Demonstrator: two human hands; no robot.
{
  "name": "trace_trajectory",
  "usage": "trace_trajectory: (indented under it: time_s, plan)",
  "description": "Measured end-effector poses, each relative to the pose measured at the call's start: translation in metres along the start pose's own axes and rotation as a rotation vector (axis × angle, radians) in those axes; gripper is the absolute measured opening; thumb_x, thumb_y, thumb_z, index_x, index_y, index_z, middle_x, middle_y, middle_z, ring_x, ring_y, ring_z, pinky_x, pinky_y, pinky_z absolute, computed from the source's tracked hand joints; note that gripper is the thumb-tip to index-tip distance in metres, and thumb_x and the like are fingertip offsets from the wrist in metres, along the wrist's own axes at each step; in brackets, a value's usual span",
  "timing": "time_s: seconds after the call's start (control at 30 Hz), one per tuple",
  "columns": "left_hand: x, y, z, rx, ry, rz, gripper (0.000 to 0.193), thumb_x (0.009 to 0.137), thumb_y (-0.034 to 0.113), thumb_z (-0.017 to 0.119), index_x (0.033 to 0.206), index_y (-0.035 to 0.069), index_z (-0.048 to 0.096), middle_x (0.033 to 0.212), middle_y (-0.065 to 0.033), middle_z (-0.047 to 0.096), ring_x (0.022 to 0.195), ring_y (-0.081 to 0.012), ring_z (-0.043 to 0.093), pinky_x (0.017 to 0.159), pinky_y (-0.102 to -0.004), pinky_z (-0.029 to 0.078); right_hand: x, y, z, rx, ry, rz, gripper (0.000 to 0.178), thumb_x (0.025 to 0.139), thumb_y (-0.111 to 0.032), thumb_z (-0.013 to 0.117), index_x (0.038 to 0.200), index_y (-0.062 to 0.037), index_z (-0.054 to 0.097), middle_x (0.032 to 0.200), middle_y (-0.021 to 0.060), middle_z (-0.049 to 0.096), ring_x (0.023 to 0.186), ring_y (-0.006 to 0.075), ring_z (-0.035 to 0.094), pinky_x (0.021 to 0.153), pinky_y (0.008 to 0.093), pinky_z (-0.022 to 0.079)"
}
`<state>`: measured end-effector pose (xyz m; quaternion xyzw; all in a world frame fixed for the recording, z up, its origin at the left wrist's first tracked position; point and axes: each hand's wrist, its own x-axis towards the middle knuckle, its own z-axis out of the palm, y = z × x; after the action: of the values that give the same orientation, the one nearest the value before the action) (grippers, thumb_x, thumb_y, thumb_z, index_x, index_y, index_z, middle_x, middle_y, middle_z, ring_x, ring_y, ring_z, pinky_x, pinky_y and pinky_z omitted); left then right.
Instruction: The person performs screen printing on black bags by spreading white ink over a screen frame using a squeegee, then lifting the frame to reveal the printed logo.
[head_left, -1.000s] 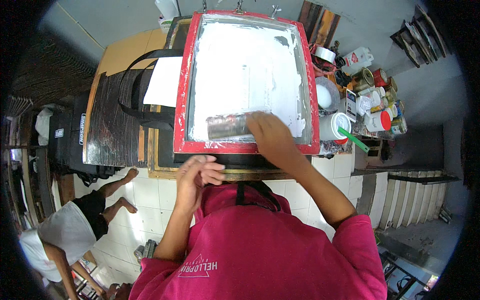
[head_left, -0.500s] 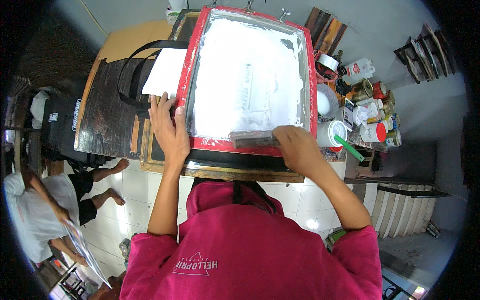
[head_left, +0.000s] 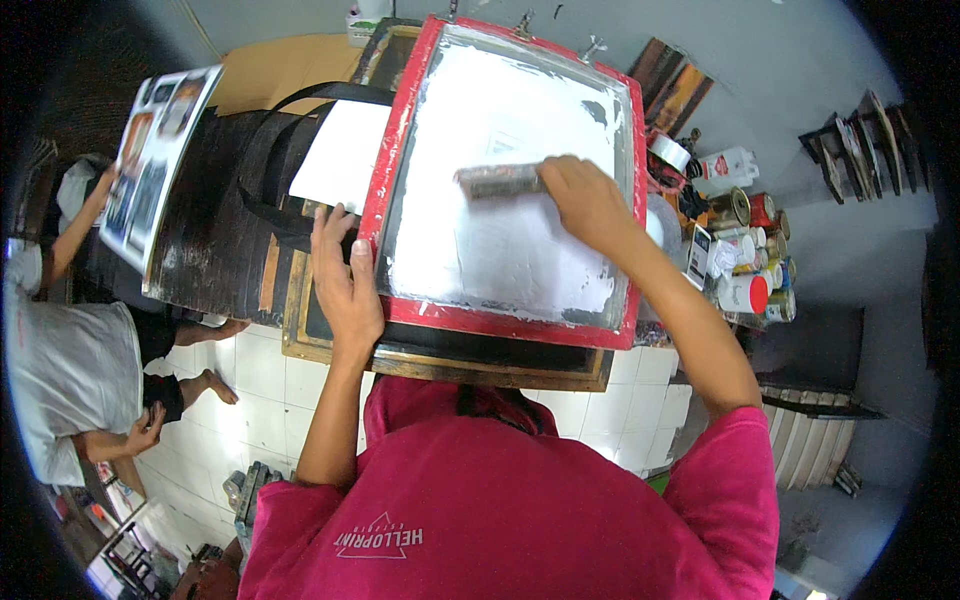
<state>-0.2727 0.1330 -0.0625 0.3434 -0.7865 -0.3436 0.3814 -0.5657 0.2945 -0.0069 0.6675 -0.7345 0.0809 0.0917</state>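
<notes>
A red-framed printing screen [head_left: 400, 150] lies over the work board, its mesh [head_left: 470, 250] coated with white ink. My right hand [head_left: 588, 205] is closed round one end of a squeegee [head_left: 503, 181], which is across the upper middle of the mesh. A faint printed pattern shows through the mesh beyond it. At the screen's left edge rests my left hand [head_left: 346, 290], fingers stretched out and thumb close to the red frame. Just past those fingertips lies a flat white piece [head_left: 342, 160] with black straps [head_left: 275, 135] beside it, partly covered by the screen.
Clamps [head_left: 522, 25] hold the screen's far edge. Paint cans and tubs [head_left: 742, 293], a white jug [head_left: 727, 168] and a phone-like device [head_left: 698, 258] crowd the right. At left, a person [head_left: 75, 370] in white holds a large printed sheet [head_left: 160, 165]. A dark, worn tabletop [head_left: 205, 230] extends left.
My right hand has moved the squeegee from the screen's near edge to the upper middle. The left hand stays by the frame. The person at left has raised the printed sheet over the table.
</notes>
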Motion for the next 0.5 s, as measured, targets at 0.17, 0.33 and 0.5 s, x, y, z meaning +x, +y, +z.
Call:
trace_trajectory:
  time_s: [0.17, 0.33, 0.5]
  plan:
    - [0.003, 0.010, -0.004, 0.013, -0.015, 0.001, 0.046, 0.105, 0.035, 0.048, 0.130, -0.002, 0.058, 0.142, -0.0261, 0.054, 0.146, -0.0434, 0.036, 0.118, -0.0530, 0.028, 0.088, 0.069, -0.004, 0.042, -0.196, 0.109, 0.030, 0.090, -0.010, 0.062, 0.118, -0.0009, 0.058, 0.105, 0.0212, 0.068, 0.101, 0.0402, 0.064, 0.089, 0.0483, 0.050]
    - [0.001, 0.008, -0.004, -0.005, 0.002, -0.005, 0.043, 0.105, 0.031, 0.049, 0.130, -0.003, 0.058, 0.141, -0.0256, 0.055, 0.144, -0.0439, 0.038, 0.118, -0.0532, 0.027, 0.136, 0.101, -0.034, 0.253, -0.228, 0.197, 0.049, 0.093, -0.026, 0.068, 0.135, -0.0024, 0.057, 0.116, 0.0250, 0.068, 0.106, 0.0413, 0.065, 0.093, 0.0456, 0.049]
    - [0.003, 0.009, -0.002, -0.005, -0.028, -0.034, 0.044, 0.105, 0.032, 0.050, 0.131, -0.002, 0.058, 0.142, -0.0250, 0.055, 0.144, -0.0436, 0.038, 0.118, -0.0525, 0.028, 0.131, 0.109, -0.014, 0.219, -0.148, 0.314, 0.050, 0.095, -0.030, 0.067, 0.133, 0.0007, 0.058, 0.120, 0.0236, 0.069, 0.108, 0.0409, 0.065, 0.096, 0.0439, 0.048]
